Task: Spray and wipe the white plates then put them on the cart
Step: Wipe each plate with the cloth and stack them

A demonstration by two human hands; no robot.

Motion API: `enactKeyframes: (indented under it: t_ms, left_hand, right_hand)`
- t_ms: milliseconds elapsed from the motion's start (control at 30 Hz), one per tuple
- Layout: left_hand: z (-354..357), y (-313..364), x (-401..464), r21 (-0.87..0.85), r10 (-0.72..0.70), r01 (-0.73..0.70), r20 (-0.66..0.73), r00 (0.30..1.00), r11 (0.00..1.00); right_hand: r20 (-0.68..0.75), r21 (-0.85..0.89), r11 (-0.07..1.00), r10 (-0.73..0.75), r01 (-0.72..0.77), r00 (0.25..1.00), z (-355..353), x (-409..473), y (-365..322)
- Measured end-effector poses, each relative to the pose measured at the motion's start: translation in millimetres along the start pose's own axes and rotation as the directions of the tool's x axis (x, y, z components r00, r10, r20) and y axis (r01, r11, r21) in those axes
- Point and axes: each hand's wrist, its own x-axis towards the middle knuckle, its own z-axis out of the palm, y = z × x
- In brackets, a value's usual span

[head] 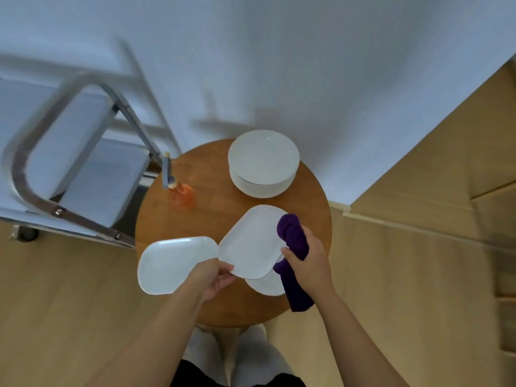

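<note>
My left hand [216, 277] pinches the near edge of a white rounded plate [251, 241], lifted and tilted over the round wooden table [312, 196]. My right hand [304, 258] grips a purple cloth [293, 236] against the plate's right edge. Another white plate [173, 263] lies to the left, overhanging the table's edge. A further plate [265, 284] shows beneath the lifted one. A stack of round white plates [264, 163] stands at the table's far side. An orange spray bottle [181, 192] stands at the table's left.
A metal-framed cart [69, 163] with white shelves stands left of the table, its handle close to the spray bottle. White wall lies behind. Light wooden flooring surrounds the table, and wooden cabinetry is at the right.
</note>
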Motion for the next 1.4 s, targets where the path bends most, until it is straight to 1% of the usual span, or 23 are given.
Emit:
enactKeyframes:
  t_ms: [133,333,433,467,500,567,600,633,767,933,967,1000,1033,1133,1200,1233,1267,1333,1400]
  left_hand:
    - [18.8,-21.9,24.6,0.046,-0.022,0.024,-0.033,0.999,0.999]
    - [32.1,-53.7,53.5,-0.05,-0.118,0.114,-0.099,0.988,0.992]
    - [36.9,-72.3,68.1,-0.045,-0.145,0.139,-0.165,0.976,0.989]
    - [38.1,-77.7,72.7,0.013,-0.133,0.139,-0.209,0.969,0.99]
    - [38.6,-82.5,76.5,0.147,-0.096,0.136,-0.249,0.964,0.98]
    - [38.7,-87.2,80.9,0.436,-0.017,0.137,-0.267,0.963,0.89]
    - [37.9,-88.5,83.0,0.522,0.008,0.131,-0.254,0.967,0.843]
    - [37.0,-88.6,85.0,0.574,0.014,0.125,-0.232,0.973,0.809]
    - [36.6,-81.3,88.4,0.673,-0.045,0.16,-0.185,0.982,0.723]
    - [35.8,-65.5,87.4,0.796,-0.069,0.141,-0.124,0.99,0.589]
    - [32.9,-59.6,86.4,0.812,-0.052,0.123,-0.114,0.992,0.571]
    - [29.5,-53.4,85.5,0.813,-0.024,0.093,-0.097,0.995,0.574]
    - [24.7,-46.9,84.3,0.796,0.012,0.052,-0.074,0.997,0.603]
    - [3.4,-26.0,75.6,0.65,0.172,-0.118,-0.02,0.985,0.751]
    - [-20.4,-13.0,67.5,0.552,0.276,-0.197,-0.063,0.959,0.81]
    - [-33.4,-8.4,65.3,0.53,0.319,-0.217,-0.108,0.942,0.82]
    - [-47.5,-5.0,64.7,0.542,0.366,-0.227,-0.163,0.916,0.809]
    - [-76.7,0.3,66.0,0.626,0.466,-0.22,-0.26,0.846,0.748]
    - [-108.0,5.5,70.1,0.686,0.53,-0.193,-0.321,0.785,0.702]
  right_hand:
    - [0.005,0.019,0.997,0.079,-0.079,0.997,3.9,9.4,20.8]
    - [-0.07,0.059,0.982,0.182,-0.178,0.981,9.9,16.4,38.9]
    - [-0.071,0.053,0.977,0.209,-0.206,0.975,14.7,14.0,45.7]
    - [-0.06,0.053,0.977,0.211,-0.208,0.976,16.6,12.9,47.1]
    - [-0.046,0.053,0.976,0.214,-0.212,0.976,18.5,11.9,48.0]
    - [-0.03,0.052,0.973,0.226,-0.224,0.974,21.9,10.2,49.1]
    - [-0.029,0.052,0.972,0.23,-0.228,0.973,23.3,9.7,49.0]
    - [-0.029,0.052,0.971,0.235,-0.234,0.972,24.3,9.4,48.9]
    - [-0.019,0.054,0.965,0.256,-0.255,0.966,28.8,9.9,47.1]
    - [0.002,0.01,0.968,0.252,-0.252,0.968,35.9,9.3,39.5]
    - [0.007,0.006,0.969,0.246,-0.246,0.969,38.0,8.9,37.2]
    - [0.01,0.007,0.971,0.24,-0.24,0.971,40.3,8.6,34.3]
    - [0.014,0.01,0.972,0.234,-0.234,0.972,43.1,8.2,30.8]
    - [0.027,0.015,0.978,0.206,-0.207,0.978,54.4,8.3,18.1]
    - [0.05,0.018,0.983,0.184,-0.185,0.982,66.6,7.0,5.7]
    - [0.064,0.02,0.984,0.175,-0.177,0.983,73.0,5.9,-0.7]
    - [0.078,0.025,0.986,0.162,-0.165,0.984,79.8,4.4,-7.6]
    - [0.1,0.032,0.991,0.13,-0.133,0.987,94.4,1.0,-21.4]
    - [0.119,0.031,0.994,0.105,-0.109,0.987,109.4,-3.1,-33.8]
